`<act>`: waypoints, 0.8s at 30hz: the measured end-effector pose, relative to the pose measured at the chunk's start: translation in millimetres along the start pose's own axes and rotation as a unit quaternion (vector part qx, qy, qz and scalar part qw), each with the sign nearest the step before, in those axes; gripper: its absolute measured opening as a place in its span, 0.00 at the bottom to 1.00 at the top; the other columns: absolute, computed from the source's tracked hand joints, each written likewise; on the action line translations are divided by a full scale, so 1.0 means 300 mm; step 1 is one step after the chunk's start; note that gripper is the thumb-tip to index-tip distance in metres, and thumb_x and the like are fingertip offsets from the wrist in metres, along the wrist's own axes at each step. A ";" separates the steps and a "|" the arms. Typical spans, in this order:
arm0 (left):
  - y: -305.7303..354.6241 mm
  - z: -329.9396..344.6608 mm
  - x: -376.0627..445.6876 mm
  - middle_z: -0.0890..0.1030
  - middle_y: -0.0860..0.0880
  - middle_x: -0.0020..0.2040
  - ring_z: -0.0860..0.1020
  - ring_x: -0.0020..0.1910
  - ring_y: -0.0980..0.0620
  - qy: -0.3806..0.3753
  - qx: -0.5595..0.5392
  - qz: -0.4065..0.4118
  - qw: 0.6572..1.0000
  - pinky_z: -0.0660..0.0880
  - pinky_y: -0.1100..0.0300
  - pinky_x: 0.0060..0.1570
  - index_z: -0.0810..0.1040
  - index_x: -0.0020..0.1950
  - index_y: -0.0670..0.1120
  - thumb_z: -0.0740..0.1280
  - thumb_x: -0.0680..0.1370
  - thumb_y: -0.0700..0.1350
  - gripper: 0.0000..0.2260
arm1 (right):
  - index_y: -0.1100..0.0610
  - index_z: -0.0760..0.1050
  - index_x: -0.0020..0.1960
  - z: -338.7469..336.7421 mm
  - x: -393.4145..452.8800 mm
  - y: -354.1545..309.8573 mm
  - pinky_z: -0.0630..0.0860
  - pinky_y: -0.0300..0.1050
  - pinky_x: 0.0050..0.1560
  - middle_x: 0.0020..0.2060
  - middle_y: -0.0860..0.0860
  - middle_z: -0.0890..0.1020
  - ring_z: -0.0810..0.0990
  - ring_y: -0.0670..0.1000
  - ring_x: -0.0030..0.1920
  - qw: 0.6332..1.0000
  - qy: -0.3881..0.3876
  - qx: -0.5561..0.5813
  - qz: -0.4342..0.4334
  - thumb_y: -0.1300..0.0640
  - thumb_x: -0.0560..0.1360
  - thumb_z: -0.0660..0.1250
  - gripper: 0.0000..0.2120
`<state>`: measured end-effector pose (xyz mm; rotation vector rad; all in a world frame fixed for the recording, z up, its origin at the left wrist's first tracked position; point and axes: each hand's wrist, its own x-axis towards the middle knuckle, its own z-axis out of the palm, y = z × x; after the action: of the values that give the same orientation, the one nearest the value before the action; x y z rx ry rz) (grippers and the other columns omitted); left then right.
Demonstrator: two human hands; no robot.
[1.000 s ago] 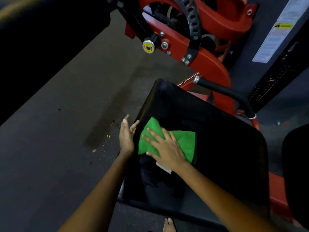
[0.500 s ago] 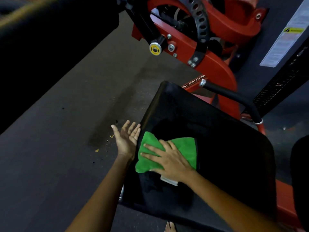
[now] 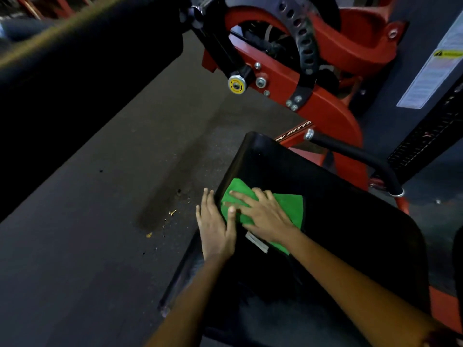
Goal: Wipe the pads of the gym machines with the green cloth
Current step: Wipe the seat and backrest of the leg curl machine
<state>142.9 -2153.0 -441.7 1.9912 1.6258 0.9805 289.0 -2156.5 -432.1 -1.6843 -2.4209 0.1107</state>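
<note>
A green cloth (image 3: 288,206) lies flat on the black seat pad (image 3: 350,221) of a red gym machine, near the pad's left edge. My right hand (image 3: 263,214) presses down on the cloth with fingers spread, covering its middle. My left hand (image 3: 216,226) rests palm down on the pad's left edge beside the cloth, its thumb touching the cloth's left side. A white tag sticks out under my right wrist.
The red machine frame (image 3: 325,111) with a yellow-capped knob (image 3: 235,85) rises behind the pad. A black handle bar (image 3: 358,159) curves along the pad's right side. A large black pad (image 3: 75,71) fills the upper left. Yellow crumbs (image 3: 172,212) dot the dark floor.
My left hand has turned from an upright, open palm beside the pad to lying flat on its edge against the cloth. My right hand and the cloth slid slightly up the pad.
</note>
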 end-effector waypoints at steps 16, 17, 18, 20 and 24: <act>0.038 0.005 0.025 0.53 0.44 0.78 0.52 0.76 0.51 -0.096 0.153 -0.043 0.983 0.42 0.54 0.74 0.50 0.77 0.41 0.32 0.69 0.74 0.49 | 0.42 0.59 0.74 -0.025 0.133 0.118 0.62 0.53 0.60 0.75 0.46 0.59 0.65 0.59 0.63 0.944 0.018 0.031 0.327 0.40 0.78 0.57 0.26; 0.037 0.005 0.024 0.53 0.44 0.78 0.52 0.76 0.51 -0.097 0.153 -0.043 0.983 0.43 0.54 0.74 0.50 0.77 0.40 0.33 0.69 0.74 0.49 | 0.43 0.61 0.74 -0.012 0.116 0.095 0.63 0.53 0.59 0.75 0.47 0.60 0.66 0.59 0.62 0.961 0.023 0.019 0.274 0.40 0.77 0.58 0.26; 0.034 0.005 0.021 0.53 0.44 0.78 0.53 0.76 0.50 -0.098 0.155 -0.044 0.982 0.44 0.54 0.74 0.50 0.77 0.40 0.33 0.69 0.74 0.48 | 0.43 0.63 0.73 0.002 0.091 0.074 0.65 0.53 0.57 0.74 0.47 0.63 0.68 0.60 0.59 0.981 0.033 0.009 0.193 0.40 0.76 0.61 0.27; 0.033 0.006 0.024 0.53 0.44 0.78 0.52 0.76 0.50 -0.107 0.170 -0.045 0.979 0.44 0.53 0.74 0.49 0.77 0.40 0.33 0.69 0.74 0.48 | 0.44 0.67 0.71 0.013 0.056 0.085 0.69 0.51 0.50 0.71 0.48 0.69 0.73 0.59 0.53 0.997 0.061 -0.010 0.054 0.41 0.73 0.66 0.28; 0.038 0.007 0.023 0.52 0.44 0.78 0.51 0.77 0.50 -0.145 0.225 -0.054 0.962 0.42 0.52 0.74 0.45 0.77 0.40 0.29 0.68 0.74 0.49 | 0.41 0.62 0.73 -0.015 0.153 0.179 0.65 0.52 0.56 0.74 0.45 0.63 0.69 0.58 0.59 0.986 0.006 0.005 0.164 0.37 0.76 0.54 0.26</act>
<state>152.8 -2149.0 -433.4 2.1690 1.8788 0.2687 323.8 -2095.0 -431.6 -2.0574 -2.1081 0.1568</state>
